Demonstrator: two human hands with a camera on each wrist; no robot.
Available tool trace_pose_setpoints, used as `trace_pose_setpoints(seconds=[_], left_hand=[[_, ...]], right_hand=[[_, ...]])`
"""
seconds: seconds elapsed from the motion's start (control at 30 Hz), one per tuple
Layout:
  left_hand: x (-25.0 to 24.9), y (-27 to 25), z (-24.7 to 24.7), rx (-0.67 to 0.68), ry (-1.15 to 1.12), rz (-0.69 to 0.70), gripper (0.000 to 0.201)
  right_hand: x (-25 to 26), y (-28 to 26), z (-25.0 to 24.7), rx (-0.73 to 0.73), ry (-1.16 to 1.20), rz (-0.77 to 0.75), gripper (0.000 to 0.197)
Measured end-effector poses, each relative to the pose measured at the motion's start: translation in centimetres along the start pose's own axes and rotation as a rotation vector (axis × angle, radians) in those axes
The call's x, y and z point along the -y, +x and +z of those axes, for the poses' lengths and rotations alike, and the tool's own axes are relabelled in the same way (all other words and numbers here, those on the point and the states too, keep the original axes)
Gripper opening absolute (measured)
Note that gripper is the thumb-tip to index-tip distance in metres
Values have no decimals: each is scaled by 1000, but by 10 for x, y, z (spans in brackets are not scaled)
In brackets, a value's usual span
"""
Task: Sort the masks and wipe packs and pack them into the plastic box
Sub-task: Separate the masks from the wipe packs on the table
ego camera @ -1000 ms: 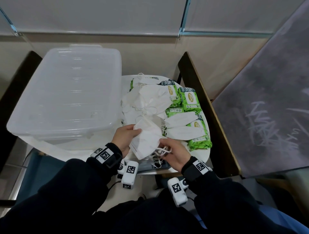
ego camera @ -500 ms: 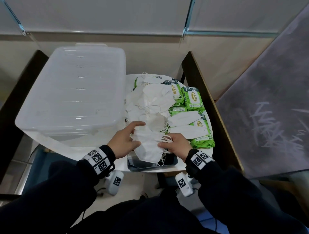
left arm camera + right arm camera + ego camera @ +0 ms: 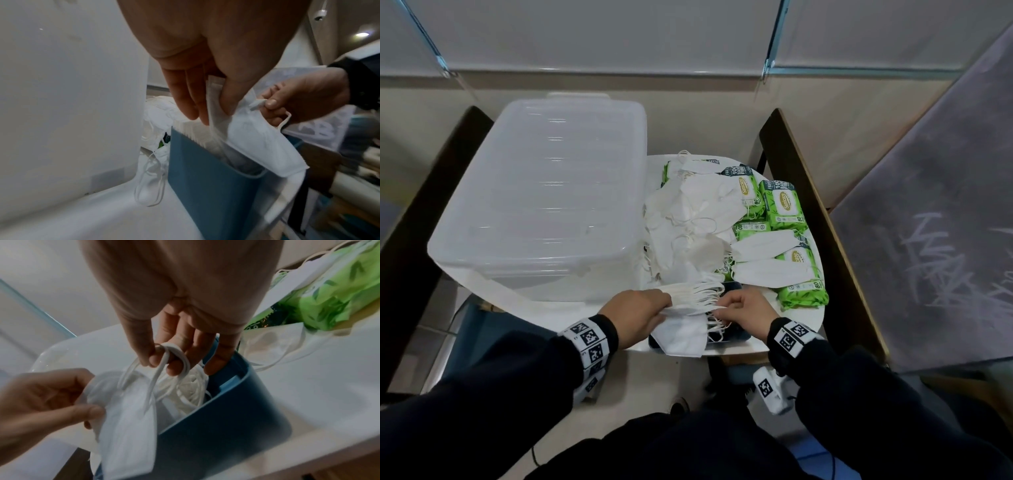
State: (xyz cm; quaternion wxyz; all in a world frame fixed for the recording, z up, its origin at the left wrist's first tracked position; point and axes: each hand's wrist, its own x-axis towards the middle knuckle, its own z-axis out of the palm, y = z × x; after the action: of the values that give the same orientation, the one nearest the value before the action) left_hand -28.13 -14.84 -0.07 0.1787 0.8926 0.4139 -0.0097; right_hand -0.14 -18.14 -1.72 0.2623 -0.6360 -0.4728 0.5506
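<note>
A folded white mask (image 3: 683,334) (image 3: 257,138) (image 3: 127,426) hangs over the near edge of a small blue bin (image 3: 736,334) (image 3: 205,186) (image 3: 226,426) holding several upright masks. My left hand (image 3: 640,313) (image 3: 205,91) pinches the mask's top edge between thumb and fingers. My right hand (image 3: 743,306) (image 3: 166,356) pinches its ear loops (image 3: 164,369). A loose pile of masks (image 3: 688,222) and green wipe packs (image 3: 780,205) lies beyond on the white table (image 3: 801,317). The clear plastic box (image 3: 544,198), lid on, stands at the left.
Dark wooden rails (image 3: 822,222) flank the round table on both sides. A grey scribbled board (image 3: 935,240) leans at the right. A wall stands behind the table. Tiled floor shows below its near edge.
Both hands carried the mask away from my body to the blue bin and lowered it. The mask went from held open and flat to folded and hanging over the bin's near edge.
</note>
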Motion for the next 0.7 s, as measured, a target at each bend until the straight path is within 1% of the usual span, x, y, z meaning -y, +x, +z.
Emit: trace_pose_setpoints(seconds=[0.1,0.2,0.27,0.33,0.43,0.53,0.6,0.67,0.7], left_hand=[[4,2,-4,-147,-67,-68,16],[3,0,-1,-165,-25,-63,12],[1,-4,6,-115,12,-22,13],[-2,-7,13,-16,33,7,15],[-9,-5,20,97,97,29,15],[-14,4,20,137,142,-4,14],[-15,9,19,121,133,-47,16],[-18,11,22,165,184,-49,14],[-19,10,25,196,229,-23,13]], right_hand=[[2,3,0,-76,56,-25,12],[6,7,0,-125,63,-33,14],[6,8,1,-95,20,-15,15],[3,8,0,-22,-43,0,18],[0,7,0,59,-258,-12,22],[1,7,0,38,-382,-33,28],[2,9,-2,10,-401,-42,30],[3,10,-3,13,-412,-35,27],[4,10,-4,27,-420,-28,23]])
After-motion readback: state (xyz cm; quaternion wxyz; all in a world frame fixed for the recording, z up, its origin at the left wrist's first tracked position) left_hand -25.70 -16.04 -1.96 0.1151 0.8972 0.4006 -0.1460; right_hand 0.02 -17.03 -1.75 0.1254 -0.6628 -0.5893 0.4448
